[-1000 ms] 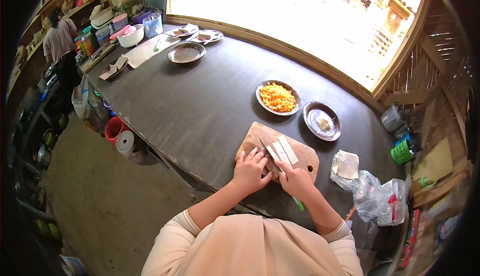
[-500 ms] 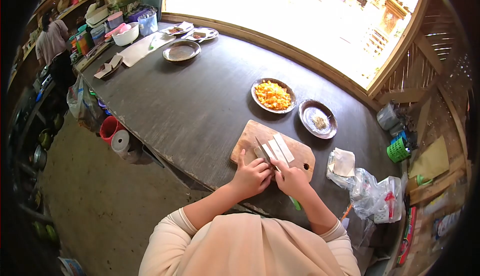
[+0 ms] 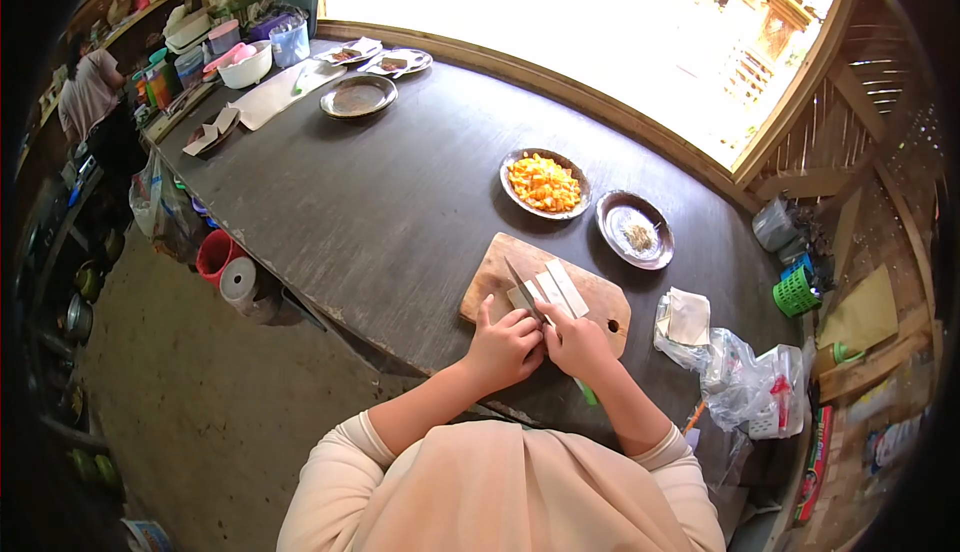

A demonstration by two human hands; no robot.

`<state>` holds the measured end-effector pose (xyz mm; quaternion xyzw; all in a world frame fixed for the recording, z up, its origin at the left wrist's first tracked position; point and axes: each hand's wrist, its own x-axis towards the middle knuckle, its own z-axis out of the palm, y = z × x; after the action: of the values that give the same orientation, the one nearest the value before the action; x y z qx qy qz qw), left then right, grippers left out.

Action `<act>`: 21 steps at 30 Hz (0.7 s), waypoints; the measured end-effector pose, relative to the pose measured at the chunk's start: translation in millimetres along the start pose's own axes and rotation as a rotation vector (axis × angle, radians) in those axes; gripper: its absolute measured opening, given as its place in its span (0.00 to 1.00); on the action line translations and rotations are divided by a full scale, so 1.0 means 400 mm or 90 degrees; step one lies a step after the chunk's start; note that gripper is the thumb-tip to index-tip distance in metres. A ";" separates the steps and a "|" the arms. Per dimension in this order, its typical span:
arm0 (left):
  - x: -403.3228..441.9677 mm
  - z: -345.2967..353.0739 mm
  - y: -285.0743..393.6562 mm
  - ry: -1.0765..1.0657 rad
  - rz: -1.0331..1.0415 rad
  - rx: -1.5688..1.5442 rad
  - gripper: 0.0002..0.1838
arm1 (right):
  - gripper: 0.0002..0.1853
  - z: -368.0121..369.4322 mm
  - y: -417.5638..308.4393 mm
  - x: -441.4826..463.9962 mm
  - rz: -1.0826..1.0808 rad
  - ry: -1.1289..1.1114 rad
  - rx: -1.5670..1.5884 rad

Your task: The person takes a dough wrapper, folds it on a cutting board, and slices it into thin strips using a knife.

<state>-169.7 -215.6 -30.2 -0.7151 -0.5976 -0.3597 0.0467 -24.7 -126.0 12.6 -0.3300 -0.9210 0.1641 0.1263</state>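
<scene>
On the wooden cutting board (image 3: 490,272) lie several pale, flat strips, perhaps tofu or tempeh, with one white strip (image 3: 567,288) on the right side. My right hand (image 3: 578,344) grips a knife (image 3: 519,280), its blade pointing away over the left part of the strips. The green handle end shows below that hand. Beside it, my left hand (image 3: 508,345) has its fingers curled against the near end of a pale piece at the blade's left, with the thumb raised. The fingertips of both hands nearly touch, and the contact is partly hidden.
Behind the board stand a plate of chopped orange pieces (image 3: 545,185) and a plate with a small heap of seasoning (image 3: 637,236). Plastic bags (image 3: 735,382) lie at the right. An unfilled brown plate (image 3: 358,97) sits farther left. Another person (image 3: 95,102) stands at the far left.
My right hand and the knife have shifted slightly up and left, and the blade tip now reaches farther over the board. My left hand stays nearly in place. The view has tilted a little.
</scene>
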 end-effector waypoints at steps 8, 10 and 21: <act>-0.002 0.012 0.000 0.003 -0.017 0.007 0.08 | 0.20 -0.003 0.039 -0.015 0.024 0.051 0.066; -0.003 0.011 0.001 0.010 -0.028 0.007 0.08 | 0.21 -0.029 0.040 -0.024 0.090 0.091 0.084; -0.004 0.008 0.005 -0.043 0.019 0.004 0.14 | 0.27 -0.066 0.194 -0.040 0.260 0.176 0.230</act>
<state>-166.5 -215.9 -32.8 -0.7355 -0.5891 -0.3329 0.0340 40.3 -74.1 4.9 -0.4999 -0.7654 0.3010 0.2713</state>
